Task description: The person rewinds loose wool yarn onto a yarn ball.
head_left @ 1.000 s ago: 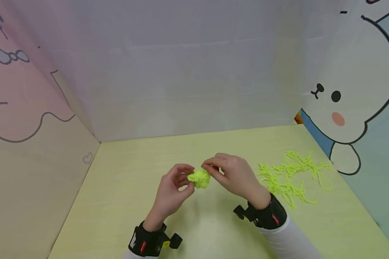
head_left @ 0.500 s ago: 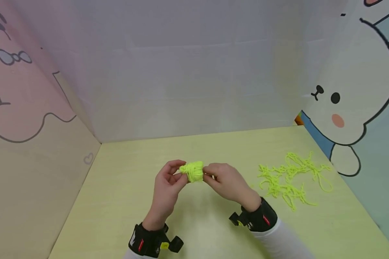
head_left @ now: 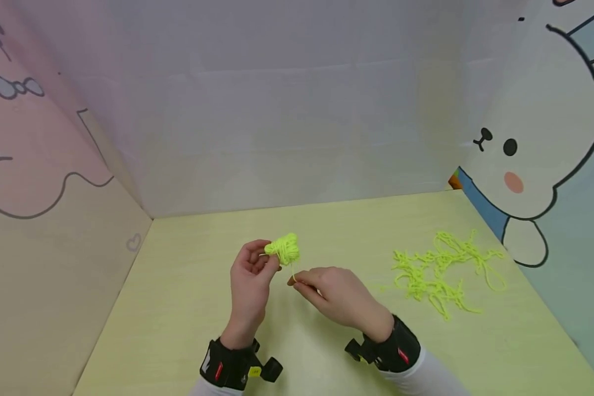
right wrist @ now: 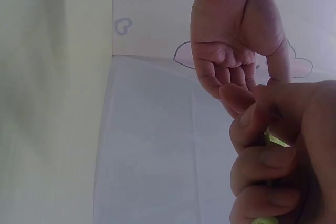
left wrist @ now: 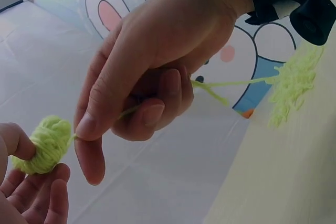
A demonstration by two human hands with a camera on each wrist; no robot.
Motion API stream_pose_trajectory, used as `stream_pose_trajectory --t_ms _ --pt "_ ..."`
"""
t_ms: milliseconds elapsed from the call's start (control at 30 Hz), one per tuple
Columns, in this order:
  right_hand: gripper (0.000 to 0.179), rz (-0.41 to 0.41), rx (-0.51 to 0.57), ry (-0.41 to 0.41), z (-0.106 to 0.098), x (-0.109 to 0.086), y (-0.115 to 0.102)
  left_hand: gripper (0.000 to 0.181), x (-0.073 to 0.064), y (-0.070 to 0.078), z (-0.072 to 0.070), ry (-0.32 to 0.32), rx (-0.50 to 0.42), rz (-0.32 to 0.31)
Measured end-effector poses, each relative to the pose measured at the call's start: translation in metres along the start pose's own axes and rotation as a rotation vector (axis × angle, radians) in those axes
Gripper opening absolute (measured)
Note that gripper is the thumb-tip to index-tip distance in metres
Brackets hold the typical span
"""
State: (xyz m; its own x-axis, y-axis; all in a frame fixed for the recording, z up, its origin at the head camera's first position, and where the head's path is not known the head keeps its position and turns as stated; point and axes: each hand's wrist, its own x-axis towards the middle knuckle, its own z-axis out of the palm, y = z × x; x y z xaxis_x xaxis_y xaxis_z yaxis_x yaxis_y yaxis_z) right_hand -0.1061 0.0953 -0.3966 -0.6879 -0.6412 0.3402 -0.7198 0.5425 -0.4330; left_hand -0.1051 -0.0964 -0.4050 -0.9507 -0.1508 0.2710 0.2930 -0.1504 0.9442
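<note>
A small wound ball of neon yellow yarn (head_left: 286, 248) is held between the thumb and fingers of my left hand (head_left: 249, 289), above the table. From it a single yarn strand (head_left: 293, 270) runs down to my right hand (head_left: 344, 297), which pinches it between thumb and forefinger. In the left wrist view, the wound yarn ball (left wrist: 47, 145) sits at lower left. There the strand passes through the curled fingers of my right hand (left wrist: 152, 61) and on toward the loose yarn. In the right wrist view, my left hand (right wrist: 236, 24) largely hides the ball from sight.
A tangled heap of loose yellow yarn (head_left: 418, 283) lies on the right of the pale yellow table (head_left: 203, 236). A white back wall (head_left: 287, 121) and side panels with cartoon drawings (head_left: 534, 165) enclose the table.
My left hand has moved left and slightly up with the yarn ball, tilting it. My right hand has shifted left and down, drawing out a short strand. The loose heap lies still.
</note>
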Motion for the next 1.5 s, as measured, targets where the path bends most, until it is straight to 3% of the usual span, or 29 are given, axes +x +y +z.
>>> stream_pose_trajectory --t_ms 200,400,567,700,867,1000,1167,1333,1500 --pt "0.017 -0.015 -0.026 0.004 -0.002 -0.001 -0.006 0.028 -0.001 -0.003 -0.001 0.019 0.083 0.054" --pt "0.015 -0.048 -0.06 0.025 -0.005 -0.005 -0.012 0.027 -0.001 -0.007 -0.001 0.051 0.223 0.086" --pt "0.012 -0.082 -0.08 0.066 -0.012 -0.009 -0.014 0.029 -0.006 0.003 0.003 0.052 0.354 0.147" --pt "0.008 -0.121 -0.067 0.154 -0.021 -0.009 -0.012 0.031 -0.012 0.016 0.007 -0.015 0.45 0.235" --pt "0.005 -0.174 -0.051 0.272 -0.032 -0.003 -0.003 0.037 -0.016 0.021 0.007 -0.16 0.51 0.298" --pt "0.006 -0.168 -0.041 0.298 -0.036 0.001 0.005 0.042 -0.019 0.025 0.006 -0.276 0.505 0.325" --pt "0.007 -0.116 0.001 0.268 -0.038 0.005 0.013 0.046 -0.021 0.027 0.004 -0.381 0.43 0.327" --pt "0.009 -0.064 0.078 0.211 -0.036 0.007 0.018 0.05 -0.021 0.018 -0.003 -0.39 0.357 0.303" --pt "0.011 -0.024 0.135 0.175 -0.029 0.009 0.02 0.051 -0.018 0.004 -0.012 -0.372 0.223 0.267"
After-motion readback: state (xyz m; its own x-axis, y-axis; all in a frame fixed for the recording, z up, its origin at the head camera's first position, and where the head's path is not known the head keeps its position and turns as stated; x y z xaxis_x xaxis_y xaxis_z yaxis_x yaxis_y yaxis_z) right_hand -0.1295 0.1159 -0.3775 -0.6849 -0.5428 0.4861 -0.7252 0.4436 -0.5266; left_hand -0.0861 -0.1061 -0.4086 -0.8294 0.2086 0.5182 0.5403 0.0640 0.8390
